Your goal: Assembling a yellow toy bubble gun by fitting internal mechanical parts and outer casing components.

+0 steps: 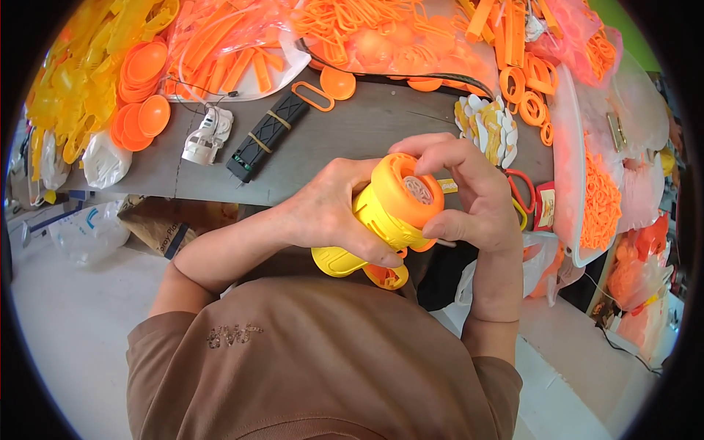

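Grey and bare in its middle, the tabletop (367, 125) is heaped along its far edge with bagged orange plastic parts (381, 37), the biggest mass in view. At the far left corner lies a pile of yellow plastic parts (81, 66). Along the right edge a clear tray (568, 169) holds small orange pieces (600, 202). Beside the yellow pile sits a stack of round orange lids (143, 88). Nearer the middle, a black ribbed bar with rubber bands (265, 136) lies slantwise, with a white plastic part (207, 136) just to its left. A fan of white and yellow flat shapes (488, 128) lies toward the right edge.

In front of the near edge, above the person's lap, is the yellow toy body with an orange ring cap (389, 213), tilted so that its round grille faces up. The left hand (330, 213) is wrapped round the yellow barrel, gripping it. The right hand (469, 191) curls over the orange ring, its fingertips (425, 154) pinched at the rim.
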Demonstrator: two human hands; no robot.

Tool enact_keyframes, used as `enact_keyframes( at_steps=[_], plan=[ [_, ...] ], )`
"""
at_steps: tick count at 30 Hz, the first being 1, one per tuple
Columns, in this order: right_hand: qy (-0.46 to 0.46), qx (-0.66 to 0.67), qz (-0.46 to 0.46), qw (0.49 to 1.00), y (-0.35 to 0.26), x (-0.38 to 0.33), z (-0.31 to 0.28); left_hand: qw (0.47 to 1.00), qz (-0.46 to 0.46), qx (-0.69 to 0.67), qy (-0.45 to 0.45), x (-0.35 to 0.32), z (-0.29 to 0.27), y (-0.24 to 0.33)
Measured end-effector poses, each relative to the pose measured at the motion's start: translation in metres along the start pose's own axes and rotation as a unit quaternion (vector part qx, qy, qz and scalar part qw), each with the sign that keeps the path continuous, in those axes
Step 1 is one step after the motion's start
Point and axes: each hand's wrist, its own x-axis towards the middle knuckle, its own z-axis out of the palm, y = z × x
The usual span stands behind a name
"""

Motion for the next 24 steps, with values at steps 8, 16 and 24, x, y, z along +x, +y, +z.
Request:
enact_keyframes(
  at_steps=[8, 16, 24],
  plan=[
    [-0.034, -0.002, 0.002, 0.999, 0.006, -0.002, 0.005, 0.999, 0.003, -0.049, 0.005, -0.008, 0.001, -0.009],
    [-0.081, 0.017, -0.03, 0.996, 0.023, -0.004, 0.017, 0.997, 0.014, -0.069, -0.02, -0.023, 0.001, -0.033],
    [0.032, -0.302, -0.081, 0.949, 0.013, -0.03, 0.058, 0.982, 0.041, -0.146, 0.112, -0.038, 0.015, -0.041]
  ],
)
